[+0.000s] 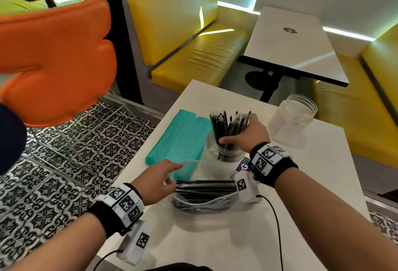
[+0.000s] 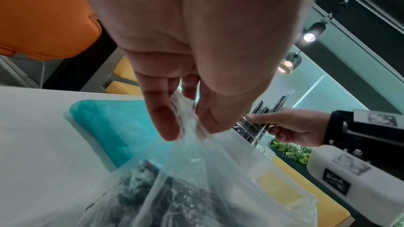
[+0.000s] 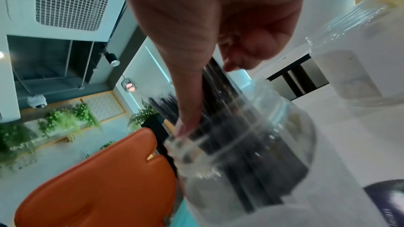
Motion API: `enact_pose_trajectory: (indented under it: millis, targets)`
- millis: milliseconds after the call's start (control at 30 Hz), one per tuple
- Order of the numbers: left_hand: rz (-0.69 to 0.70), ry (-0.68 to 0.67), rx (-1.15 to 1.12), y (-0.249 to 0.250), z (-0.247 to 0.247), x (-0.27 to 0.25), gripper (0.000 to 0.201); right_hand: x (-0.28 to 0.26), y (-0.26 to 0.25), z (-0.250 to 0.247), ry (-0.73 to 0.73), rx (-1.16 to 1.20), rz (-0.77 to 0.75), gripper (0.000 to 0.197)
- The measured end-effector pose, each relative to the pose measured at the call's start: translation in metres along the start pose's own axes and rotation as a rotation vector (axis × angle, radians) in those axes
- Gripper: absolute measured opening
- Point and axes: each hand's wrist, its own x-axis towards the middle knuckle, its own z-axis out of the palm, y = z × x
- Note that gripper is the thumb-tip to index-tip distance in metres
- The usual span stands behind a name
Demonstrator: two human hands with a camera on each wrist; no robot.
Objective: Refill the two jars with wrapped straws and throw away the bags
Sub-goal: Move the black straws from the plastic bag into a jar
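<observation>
A clear jar (image 1: 224, 149) (image 3: 251, 153) stands mid-table with a bunch of black wrapped straws (image 1: 229, 127) (image 3: 218, 110) upright in it. My right hand (image 1: 247, 134) (image 3: 207, 75) grips that bunch just above the jar's mouth. A clear plastic bag (image 1: 206, 193) (image 2: 196, 179) lies nearer me with more black straws (image 1: 204, 185) inside. My left hand (image 1: 157, 179) (image 2: 186, 110) pinches the bag's open rim and holds it up. A second clear jar (image 1: 293, 120) (image 3: 358, 58) stands empty at the right. A bag of teal straws (image 1: 178, 137) (image 2: 116, 123) lies on the left.
The white table (image 1: 280, 206) ends close on the left over a patterned tile floor. An orange chair (image 1: 56, 59) stands left of it. Yellow benches and another white table (image 1: 293, 42) lie beyond. A purple printed card (image 1: 243, 166) sits beside the filled jar.
</observation>
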Motion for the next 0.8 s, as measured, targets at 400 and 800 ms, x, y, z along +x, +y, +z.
enact_pose_trajectory:
  millis: [400, 800]
  targets:
    - [0.027, -0.021, 0.003, 0.002, -0.003, -0.004, 0.052, -0.052, 0.003, -0.004, 0.19, 0.054, -0.252, 0.089]
    - [0.057, -0.081, -0.036, 0.004, 0.005, -0.006, 0.061, -0.091, 0.024, 0.117, -0.562, -0.776, -0.534, 0.075]
